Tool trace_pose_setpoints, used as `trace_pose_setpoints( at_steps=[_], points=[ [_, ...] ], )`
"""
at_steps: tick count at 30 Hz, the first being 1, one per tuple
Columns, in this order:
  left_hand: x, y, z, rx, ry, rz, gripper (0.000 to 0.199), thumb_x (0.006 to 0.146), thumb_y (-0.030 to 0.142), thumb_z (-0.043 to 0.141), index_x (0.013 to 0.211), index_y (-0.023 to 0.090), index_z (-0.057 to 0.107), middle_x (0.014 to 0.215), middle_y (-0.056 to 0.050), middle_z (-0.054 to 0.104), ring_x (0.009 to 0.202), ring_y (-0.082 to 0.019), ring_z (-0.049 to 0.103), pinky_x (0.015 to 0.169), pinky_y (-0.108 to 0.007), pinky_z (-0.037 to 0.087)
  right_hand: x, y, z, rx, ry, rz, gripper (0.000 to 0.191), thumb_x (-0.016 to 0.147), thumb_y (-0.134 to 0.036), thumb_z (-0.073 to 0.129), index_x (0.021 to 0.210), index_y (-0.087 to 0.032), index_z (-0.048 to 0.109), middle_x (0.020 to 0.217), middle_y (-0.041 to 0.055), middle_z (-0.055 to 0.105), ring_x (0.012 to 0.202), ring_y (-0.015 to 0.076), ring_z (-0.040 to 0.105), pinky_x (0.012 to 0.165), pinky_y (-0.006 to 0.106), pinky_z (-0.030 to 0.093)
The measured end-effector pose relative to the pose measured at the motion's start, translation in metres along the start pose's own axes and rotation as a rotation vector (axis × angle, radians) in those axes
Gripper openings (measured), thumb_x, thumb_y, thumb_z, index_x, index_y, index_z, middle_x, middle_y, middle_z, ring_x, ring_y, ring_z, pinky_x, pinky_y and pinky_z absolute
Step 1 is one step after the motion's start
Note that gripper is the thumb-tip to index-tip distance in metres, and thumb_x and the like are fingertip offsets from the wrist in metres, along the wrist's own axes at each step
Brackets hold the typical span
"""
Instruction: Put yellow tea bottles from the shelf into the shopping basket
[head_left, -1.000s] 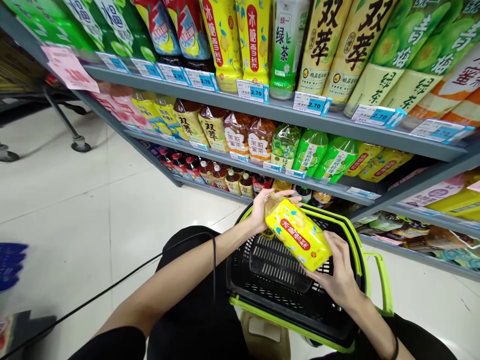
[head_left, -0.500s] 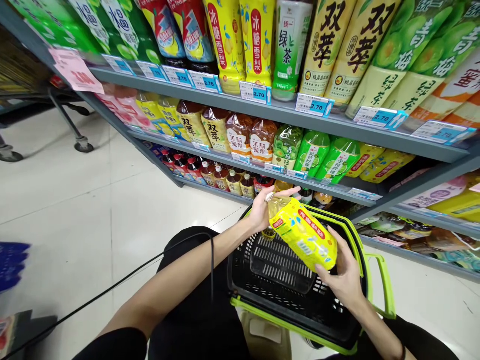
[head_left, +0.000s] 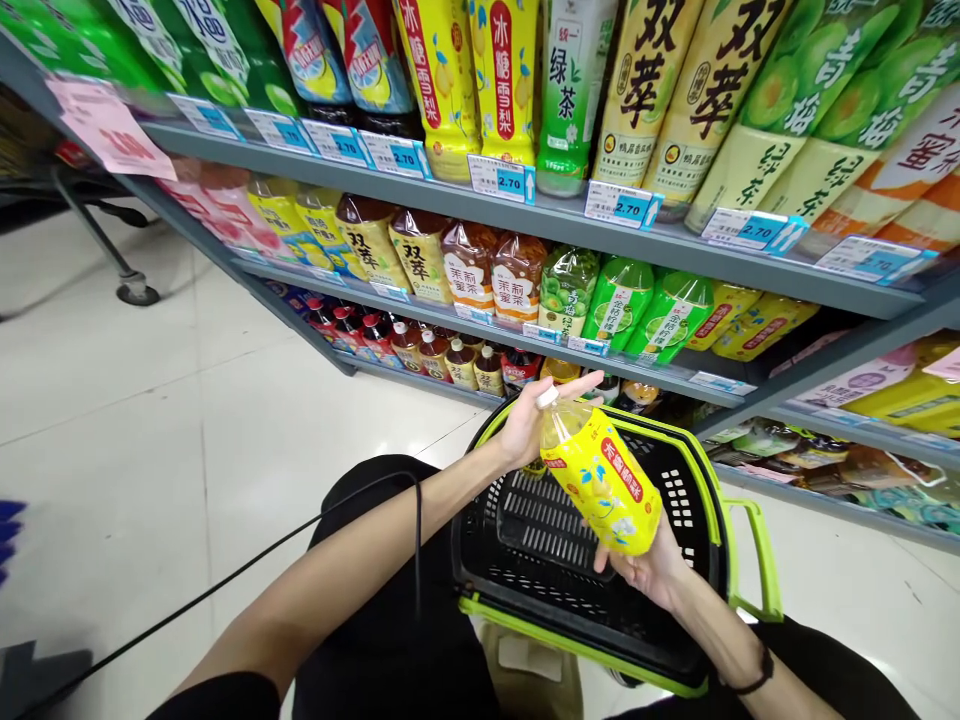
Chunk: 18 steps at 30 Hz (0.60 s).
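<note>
Bracing the bottle (head_left: 604,480) near its cap (head_left: 547,397) with the left hand (head_left: 523,428), with fingers (head_left: 581,384) partly extended, probably for steadying; not telling whether gripping. Holding it tilted over the basket (head_left: 577,610). Cradling its lower end with the right hand (head_left: 651,568), with fingers wrapped beneath, likely for bearing the weight.

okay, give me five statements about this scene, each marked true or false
The right hand supports the base of the clear, yellow-labelled plastic bottle. True.
The left hand rests on a shelf. False: the left hand is at the bottle's capped end.
The bottle's round white cap is off. False: the cap is on.
The bottle stands upright. False: it tilts over the black, perforated plastic basket with lime-green handles.
A thin dark band circles the right wrist. True.
</note>
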<state>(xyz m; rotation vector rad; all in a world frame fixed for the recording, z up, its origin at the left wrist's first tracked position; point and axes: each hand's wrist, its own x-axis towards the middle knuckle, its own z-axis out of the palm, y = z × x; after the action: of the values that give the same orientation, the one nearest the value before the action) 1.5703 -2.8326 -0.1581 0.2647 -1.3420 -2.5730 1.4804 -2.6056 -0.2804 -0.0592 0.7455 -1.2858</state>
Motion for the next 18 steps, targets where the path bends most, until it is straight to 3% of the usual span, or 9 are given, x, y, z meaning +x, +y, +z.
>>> trace_pose_setpoints(
  at_steps=[4, 8, 11, 14, 18],
  points=[
    [0.0, 0.002, -0.001, -0.059, 0.03, -0.011, 0.081, 0.083, 0.077, 0.06, 0.142, 0.023, 0.067, 0.165, -0.009, 0.043, 0.156, -0.042, 0.031, 0.127, -0.052, 0.022, -0.002, 0.001, 0.002, 0.016, -0.047, -0.041, 0.097, 0.079, -0.094, 0.053, 0.099, -0.003, 0.079, 0.069, 0.0208, 0.072, 0.04, 0.0118, 0.052, 0.034, 0.016, 0.034],
    [0.0, 0.001, -0.001, -0.102, 0.019, -0.006, 0.083, 0.082, 0.076, 0.061, 0.141, 0.018, 0.068, 0.161, -0.013, 0.048, 0.155, -0.042, 0.034, 0.127, -0.051, 0.024, -0.005, -0.002, 0.01, 0.036, -0.037, -0.054, 0.095, 0.079, -0.093, 0.055, 0.097, -0.003, 0.079, 0.073, 0.0202, 0.073, 0.041, 0.0131, 0.056, 0.034, 0.017, 0.036],
    [0.002, -0.001, -0.003, -0.123, 0.005, -0.013, 0.085, 0.081, 0.076, 0.061, 0.138, 0.014, 0.068, 0.156, -0.017, 0.053, 0.152, -0.042, 0.04, 0.125, -0.052, 0.027, -0.007, -0.007, 0.02, 0.05, 0.013, -0.024, 0.092, 0.086, -0.089, 0.045, 0.099, -0.004, 0.077, 0.074, 0.022, 0.074, 0.046, 0.0171, 0.063, 0.038, 0.019, 0.042],
    [0.005, -0.003, -0.006, -0.11, 0.01, -0.03, 0.084, 0.08, 0.076, 0.062, 0.136, 0.013, 0.069, 0.153, -0.019, 0.056, 0.146, -0.042, 0.046, 0.123, -0.052, 0.03, -0.01, -0.014, 0.031, 0.072, 0.083, -0.035, 0.079, 0.101, -0.068, 0.026, 0.107, -0.007, 0.075, 0.083, 0.0231, 0.077, 0.06, 0.0239, 0.072, 0.052, 0.026, 0.055],
    [0.006, -0.004, -0.007, -0.095, -0.036, -0.047, 0.078, 0.086, 0.07, 0.055, 0.135, 0.011, 0.069, 0.152, -0.02, 0.056, 0.141, -0.042, 0.052, 0.119, -0.052, 0.035, -0.013, -0.015, 0.036, 0.045, 0.092, -0.04, 0.079, 0.104, -0.059, 0.015, 0.113, -0.005, 0.072, 0.088, 0.0256, 0.077, 0.062, 0.0271, 0.074, 0.054, 0.03, 0.057]
  ],
)
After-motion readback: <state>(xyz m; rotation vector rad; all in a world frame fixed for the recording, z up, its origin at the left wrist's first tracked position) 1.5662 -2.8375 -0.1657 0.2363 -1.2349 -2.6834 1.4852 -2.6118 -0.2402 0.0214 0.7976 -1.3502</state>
